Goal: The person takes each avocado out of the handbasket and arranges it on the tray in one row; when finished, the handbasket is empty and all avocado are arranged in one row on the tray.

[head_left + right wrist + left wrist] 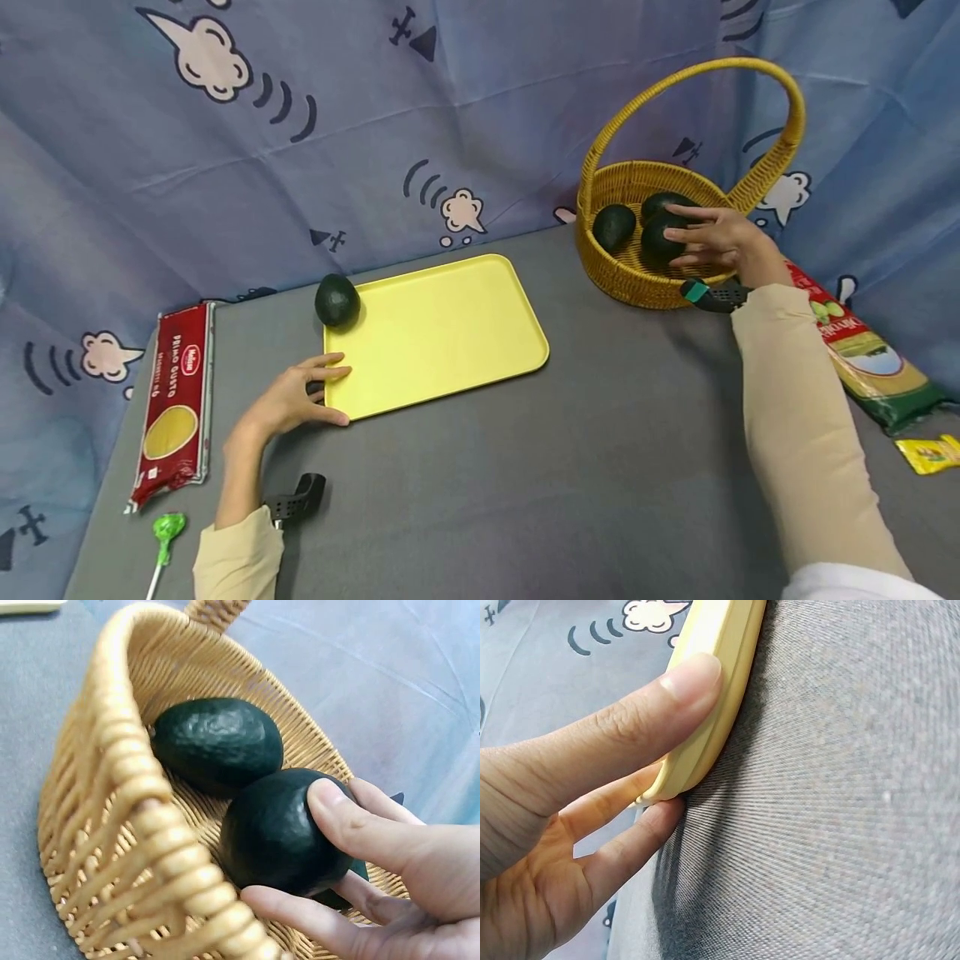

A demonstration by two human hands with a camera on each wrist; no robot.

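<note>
My left hand point(288, 402) holds the near left corner of a yellow tray point(442, 333). In the left wrist view the thumb point(694, 682) presses the tray's outer side, with other fingertips at its corner. One dark green avocado point(337, 302) sits at the tray's far left corner. Reaching into a wicker basket point(633, 292), my right hand point(716, 237) grips a dark avocado point(281, 832) between thumb and fingers. Another avocado point(217, 742) lies beside it in the basket, and a third point(663, 202) is partly hidden behind the hand.
A red spaghetti pack point(176, 400) and a green-wrapped lollipop point(168, 527) lie at the left. On the right are a red and green bag point(862, 350), partly behind the right arm, and a small yellow packet point(930, 454). The basket's tall handle point(705, 67) arches over it. A patterned curtain hangs behind.
</note>
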